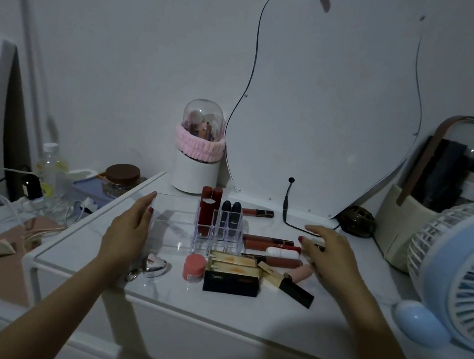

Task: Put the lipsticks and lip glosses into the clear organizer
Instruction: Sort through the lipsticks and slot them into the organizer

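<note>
A: White dresser top (173,299), dim room, mirror (327,116) leaning on the far wall. How far along is it?

B: Barely started, I'd judge. The organizer (181,232) sits mid-table, and its small slots on the right side hold four sticks: two red lipsticks (206,211) at the far left and two dark ones (230,217) beside them. The big left compartment looks empty.

A: And what's left?

B: A loose pile just right of the organizer. I count about five glosses (269,244) lying flat, one more gloss (258,212) alone at the far side, two gold tubes (234,264), a black box (232,281), and a gold-and-black lipstick (285,283) lying at an angle. Some overlap, so the count is rough.

A: The hands?

B: The left hand (131,226) rests against the organizer's left wall, fingers straight, steadying it. The right hand (328,250) hovers over the glosses, fingers spread and loose, gripping nothing that I can see.
</note>
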